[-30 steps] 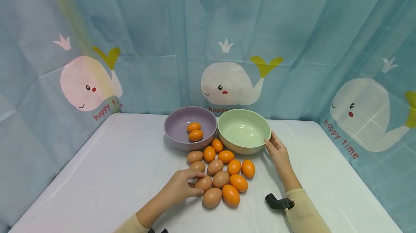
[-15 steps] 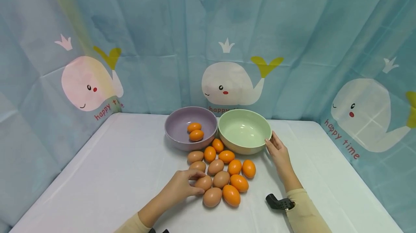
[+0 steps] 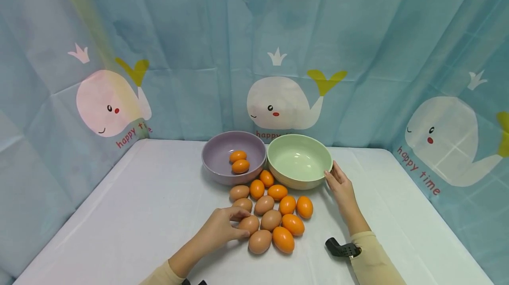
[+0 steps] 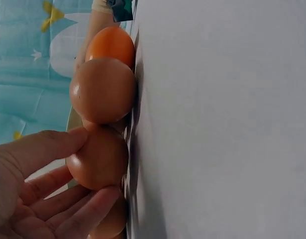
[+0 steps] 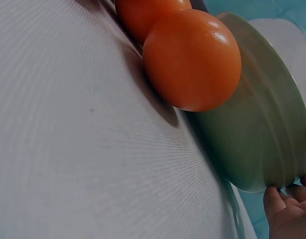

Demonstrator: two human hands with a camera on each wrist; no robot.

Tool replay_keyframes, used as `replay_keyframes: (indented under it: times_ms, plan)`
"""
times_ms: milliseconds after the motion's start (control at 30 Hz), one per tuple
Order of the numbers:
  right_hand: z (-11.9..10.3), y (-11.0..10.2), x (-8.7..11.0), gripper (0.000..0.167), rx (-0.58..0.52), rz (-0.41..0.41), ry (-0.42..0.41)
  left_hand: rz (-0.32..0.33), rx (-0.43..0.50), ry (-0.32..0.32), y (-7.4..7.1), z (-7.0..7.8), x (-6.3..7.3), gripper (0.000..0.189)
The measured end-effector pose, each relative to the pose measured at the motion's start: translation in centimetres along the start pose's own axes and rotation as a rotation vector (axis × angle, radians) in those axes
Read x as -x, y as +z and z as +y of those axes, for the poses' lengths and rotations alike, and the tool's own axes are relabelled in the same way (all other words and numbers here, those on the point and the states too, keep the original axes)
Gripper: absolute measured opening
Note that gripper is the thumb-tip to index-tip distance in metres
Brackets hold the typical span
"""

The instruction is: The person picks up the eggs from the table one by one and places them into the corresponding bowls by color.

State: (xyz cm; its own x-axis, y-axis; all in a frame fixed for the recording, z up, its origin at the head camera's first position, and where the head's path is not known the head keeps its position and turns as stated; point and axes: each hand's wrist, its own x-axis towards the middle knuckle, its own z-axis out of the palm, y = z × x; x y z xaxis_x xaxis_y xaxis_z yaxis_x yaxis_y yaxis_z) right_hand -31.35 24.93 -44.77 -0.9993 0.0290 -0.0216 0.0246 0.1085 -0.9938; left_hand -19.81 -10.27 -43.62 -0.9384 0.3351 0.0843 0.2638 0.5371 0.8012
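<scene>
My left hand [image 3: 216, 227] has its thumb and fingers around a brown egg [image 3: 249, 225] at the left side of the egg cluster. The left wrist view shows the thumb on one side of this egg [image 4: 99, 158] and fingertips on the other. Other brown eggs [image 3: 260, 241] lie close against it. On the right, my right hand [image 3: 343, 191] holds the outer side of a light green bowl [image 3: 296, 161], which has nothing in it. Seen from the right wrist, the thumb and fingertips meet the wall of the bowl [image 5: 255, 132] near its rim.
A purple bowl [image 3: 214, 171] with two orange eggs [image 3: 240, 166] stands left of the green one. Several orange eggs [image 3: 293, 224] lie to the right and back of the brown ones on the white tablecloth [image 3: 131, 214]. A whale-print curtain [image 3: 179, 99] hangs behind.
</scene>
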Motion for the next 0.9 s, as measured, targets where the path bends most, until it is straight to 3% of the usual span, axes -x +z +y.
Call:
replay_keyframes:
  times_ms: [267,500,733,900]
  plan:
    - [0.1,0.0,0.0,0.072,-0.005,0.009,-0.004,0.041,0.082,-0.067,-1.3,0.4,-0.3,0.041]
    - [0.4,0.0,0.0,0.071,-0.007,0.001,-0.014,0.058,0.139,-0.083,-2.6,1.2,-1.1,0.045]
    - [0.3,0.1,0.0,0.071,-0.006,-0.006,-0.027,0.132,0.14,-0.117,-3.3,2.7,-2.8,0.042]
    - [0.2,0.0,0.0,0.071,-0.001,0.002,-0.022,0.142,0.171,-0.113,-3.3,3.6,-4.2,0.04]
